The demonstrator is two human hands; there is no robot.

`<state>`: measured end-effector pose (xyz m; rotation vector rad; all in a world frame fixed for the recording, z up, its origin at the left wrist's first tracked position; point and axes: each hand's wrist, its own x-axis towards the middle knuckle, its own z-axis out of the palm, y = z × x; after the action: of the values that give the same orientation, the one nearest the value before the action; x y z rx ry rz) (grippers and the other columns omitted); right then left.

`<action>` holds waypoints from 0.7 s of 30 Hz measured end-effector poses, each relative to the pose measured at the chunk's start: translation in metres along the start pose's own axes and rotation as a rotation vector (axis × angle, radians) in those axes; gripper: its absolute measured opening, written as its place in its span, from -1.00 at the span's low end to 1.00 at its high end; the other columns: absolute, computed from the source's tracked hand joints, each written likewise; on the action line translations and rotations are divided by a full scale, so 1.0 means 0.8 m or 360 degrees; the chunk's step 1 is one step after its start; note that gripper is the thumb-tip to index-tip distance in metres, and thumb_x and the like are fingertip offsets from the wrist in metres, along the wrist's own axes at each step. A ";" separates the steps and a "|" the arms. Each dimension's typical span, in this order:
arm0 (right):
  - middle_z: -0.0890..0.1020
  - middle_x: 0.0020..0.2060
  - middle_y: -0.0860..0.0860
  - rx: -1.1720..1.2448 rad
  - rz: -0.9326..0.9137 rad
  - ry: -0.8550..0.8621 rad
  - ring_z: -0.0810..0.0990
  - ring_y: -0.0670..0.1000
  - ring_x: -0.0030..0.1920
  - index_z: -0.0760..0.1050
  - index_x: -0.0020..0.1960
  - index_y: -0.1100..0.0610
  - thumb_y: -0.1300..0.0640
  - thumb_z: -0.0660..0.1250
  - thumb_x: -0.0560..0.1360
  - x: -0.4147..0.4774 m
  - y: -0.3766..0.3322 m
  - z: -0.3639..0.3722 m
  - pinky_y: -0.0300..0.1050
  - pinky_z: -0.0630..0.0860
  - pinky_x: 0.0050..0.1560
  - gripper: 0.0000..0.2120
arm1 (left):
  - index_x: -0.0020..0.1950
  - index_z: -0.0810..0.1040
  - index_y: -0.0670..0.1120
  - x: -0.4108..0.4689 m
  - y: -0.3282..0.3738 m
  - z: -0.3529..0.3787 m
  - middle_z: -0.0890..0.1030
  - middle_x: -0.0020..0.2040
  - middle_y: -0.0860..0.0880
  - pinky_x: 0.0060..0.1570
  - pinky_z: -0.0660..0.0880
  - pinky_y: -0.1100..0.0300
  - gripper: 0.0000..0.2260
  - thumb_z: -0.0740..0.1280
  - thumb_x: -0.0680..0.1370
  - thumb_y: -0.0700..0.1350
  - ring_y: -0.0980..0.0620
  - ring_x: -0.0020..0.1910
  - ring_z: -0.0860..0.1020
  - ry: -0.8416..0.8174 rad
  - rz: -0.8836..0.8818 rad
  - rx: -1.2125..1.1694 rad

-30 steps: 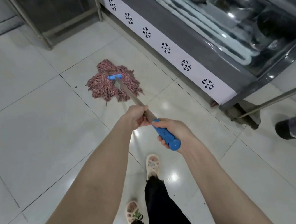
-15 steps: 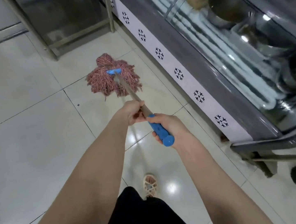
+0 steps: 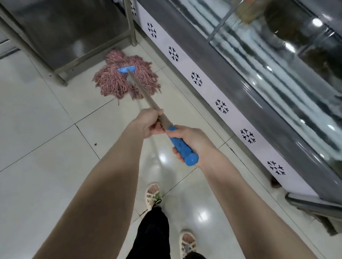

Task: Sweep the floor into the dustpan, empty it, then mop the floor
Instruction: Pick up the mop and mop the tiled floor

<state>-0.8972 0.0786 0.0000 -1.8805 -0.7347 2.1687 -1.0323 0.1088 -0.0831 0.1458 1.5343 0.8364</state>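
Mop (image 3: 114,82) in both hands (image 3: 148,124) (image 3: 191,140)

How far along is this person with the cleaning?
Sweeping looks done, since the mop head is already on the floor beside the metal rack. Mopping is in hand: the left hand and right hand grip the mop handle. How much floor is left, I cannot tell.
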 end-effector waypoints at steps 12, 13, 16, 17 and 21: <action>0.52 -0.29 0.07 -0.0087 -0.0085 -0.0042 0.46 0.00 -0.51 0.58 0.06 0.10 0.19 0.39 0.45 0.124 -0.106 0.076 -0.28 0.41 -0.53 -0.81 | 0.25 0.41 -0.27 0.120 0.122 -0.055 0.57 0.00 -0.21 -0.36 0.60 0.12 -0.78 0.17 0.66 -0.17 -0.09 -0.15 0.63 0.0033 -0.0027 0.0077; 0.51 -0.29 0.07 -0.0104 -0.0092 -0.0048 0.46 0.00 -0.51 0.58 0.11 0.12 0.18 0.39 0.45 0.127 -0.100 0.074 -0.27 0.39 -0.55 -0.77 | 0.26 0.40 -0.27 0.123 0.117 -0.056 0.56 0.04 -0.23 -0.34 0.60 0.11 -0.77 0.17 0.66 -0.17 -0.11 -0.12 0.63 0.0032 -0.0041 0.0072; 0.49 -0.32 0.07 -0.0133 -0.0087 -0.0051 0.45 -0.01 -0.52 0.56 0.17 0.14 0.16 0.38 0.47 0.119 -0.071 0.059 -0.27 0.38 -0.57 -0.73 | 0.28 0.37 -0.25 0.114 0.089 -0.047 0.54 0.06 -0.24 -0.42 0.59 0.13 -0.78 0.15 0.66 -0.18 -0.12 -0.15 0.63 0.0019 -0.0075 0.0075; 0.49 -0.31 0.07 -0.0113 -0.0068 -0.0056 0.45 -0.02 -0.51 0.57 0.17 0.13 0.16 0.38 0.48 0.114 -0.062 0.052 -0.26 0.38 -0.56 -0.73 | 0.28 0.37 -0.24 0.107 0.079 -0.042 0.54 0.03 -0.24 -0.45 0.59 0.13 -0.78 0.15 0.66 -0.19 -0.12 -0.17 0.63 0.0007 -0.0086 0.0077; 0.55 -0.20 0.03 -0.0017 0.0005 -0.0066 0.45 -0.03 -0.45 0.58 0.01 0.02 0.15 0.37 0.49 0.076 -0.015 0.009 -0.31 0.38 -0.54 -0.89 | 0.29 0.38 -0.26 0.070 0.028 -0.011 0.52 -0.08 -0.21 -0.51 0.57 0.12 -0.77 0.15 0.66 -0.22 -0.12 -0.22 0.62 -0.0014 -0.0079 0.0063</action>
<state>-0.9176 0.1142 -0.0467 -1.8482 -0.7533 2.2165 -1.0584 0.1523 -0.1165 0.1394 1.5404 0.7655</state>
